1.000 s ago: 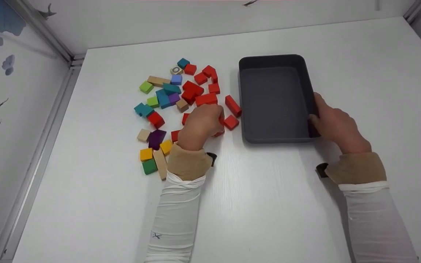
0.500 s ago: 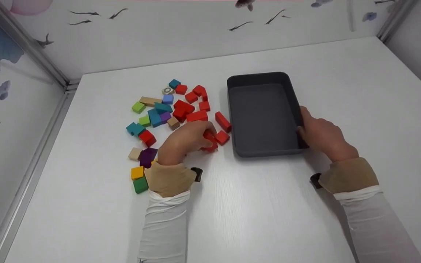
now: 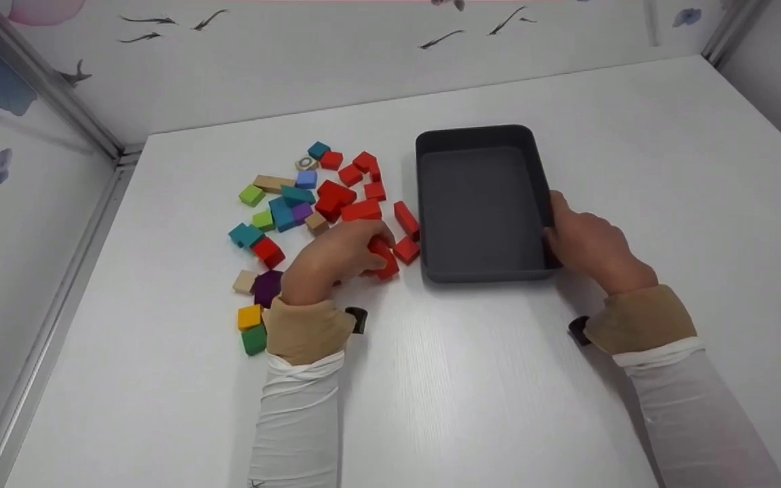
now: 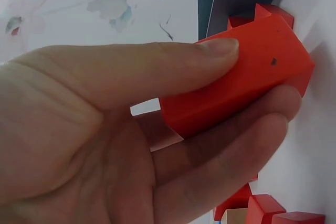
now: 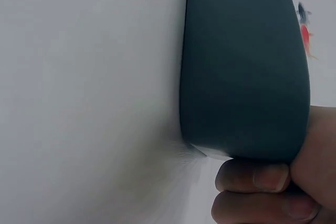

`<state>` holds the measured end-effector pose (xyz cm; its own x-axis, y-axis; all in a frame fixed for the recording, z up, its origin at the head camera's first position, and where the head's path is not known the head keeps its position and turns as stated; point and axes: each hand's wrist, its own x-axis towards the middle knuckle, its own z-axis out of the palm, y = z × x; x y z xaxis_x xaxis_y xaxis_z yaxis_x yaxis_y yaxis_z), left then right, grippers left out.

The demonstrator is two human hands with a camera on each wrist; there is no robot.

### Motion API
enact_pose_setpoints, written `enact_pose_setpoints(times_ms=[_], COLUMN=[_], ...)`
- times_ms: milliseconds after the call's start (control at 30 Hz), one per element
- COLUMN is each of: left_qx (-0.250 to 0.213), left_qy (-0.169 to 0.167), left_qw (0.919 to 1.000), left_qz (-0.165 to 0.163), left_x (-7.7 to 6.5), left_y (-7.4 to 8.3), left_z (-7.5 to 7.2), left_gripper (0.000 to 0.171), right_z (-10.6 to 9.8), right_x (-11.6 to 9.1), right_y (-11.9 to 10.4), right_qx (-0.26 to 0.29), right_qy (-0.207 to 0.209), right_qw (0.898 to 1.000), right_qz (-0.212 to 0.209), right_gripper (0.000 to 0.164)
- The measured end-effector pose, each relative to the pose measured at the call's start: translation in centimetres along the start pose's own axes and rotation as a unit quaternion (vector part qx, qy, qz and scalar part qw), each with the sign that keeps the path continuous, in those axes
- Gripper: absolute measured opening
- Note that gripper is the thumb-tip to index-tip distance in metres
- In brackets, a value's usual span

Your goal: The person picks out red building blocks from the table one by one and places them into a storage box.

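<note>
My left hand (image 3: 336, 257) pinches a red block (image 4: 247, 72) between thumb and fingers, low over the table at the right edge of a scatter of blocks. The left wrist view shows it as a long block with a small dark mark on one face. My right hand (image 3: 597, 247) grips the right wall of a dark grey rectangular tray (image 3: 492, 276), thumb inside and fingers outside. In the right wrist view its curled fingertips (image 5: 270, 177) lie against the outside of the tray. Bare floor shows inside the tray. Another red block (image 3: 407, 250) lies between the left hand and the tray.
Several more red blocks (image 3: 361, 210) lie beyond the left hand. Teal, green, purple, yellow and plain wood blocks (image 3: 274, 184) spread to the left. A white wall (image 3: 336, 61) with painted fish stands behind the white table (image 3: 465, 379), and another wall rises at left.
The head view has shifted, so everything sits lower and further left than a second ago. My left hand has turned, exposing the red block in its fingers. The right hand keeps its grip on the tray.
</note>
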<state>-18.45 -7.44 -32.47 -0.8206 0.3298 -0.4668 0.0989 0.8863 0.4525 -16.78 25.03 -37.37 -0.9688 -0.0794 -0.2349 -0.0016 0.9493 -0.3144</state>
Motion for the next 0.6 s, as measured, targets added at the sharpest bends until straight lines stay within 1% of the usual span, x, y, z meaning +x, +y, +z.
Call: enact_pose_setpoints(times_ms=[100,300,433,600], left_qx=[-0.002,-0.004,-0.013,-0.011], left_qy=[-0.004,0.011,0.009,0.023], left_qw=[1.0,0.9999,0.9998,0.9996], left_qz=[-0.002,-0.007,-0.008,-0.008], left_x=[-0.06,-0.42,-0.53,-0.4], left_y=[-0.03,0.07,0.15,0.22], left_z=[0.02,-0.18,-0.12,-0.18], left_gripper=[0.037,0.039,0.041,0.041], right_z=[0.02,0.0,0.14,-0.01], right_x=[0.13,0.31,0.21,0.09], right_y=[-0.06,-0.08,0.09,0.12], right_qx=[0.006,0.01,0.013,0.012], right_qy=[-0.011,-0.01,-0.017,-0.017], right_qw=[1.0,1.0,1.0,1.0], right_qz=[0.008,0.007,0.012,0.015], right_gripper=[0.055,0.054,0.055,0.055])
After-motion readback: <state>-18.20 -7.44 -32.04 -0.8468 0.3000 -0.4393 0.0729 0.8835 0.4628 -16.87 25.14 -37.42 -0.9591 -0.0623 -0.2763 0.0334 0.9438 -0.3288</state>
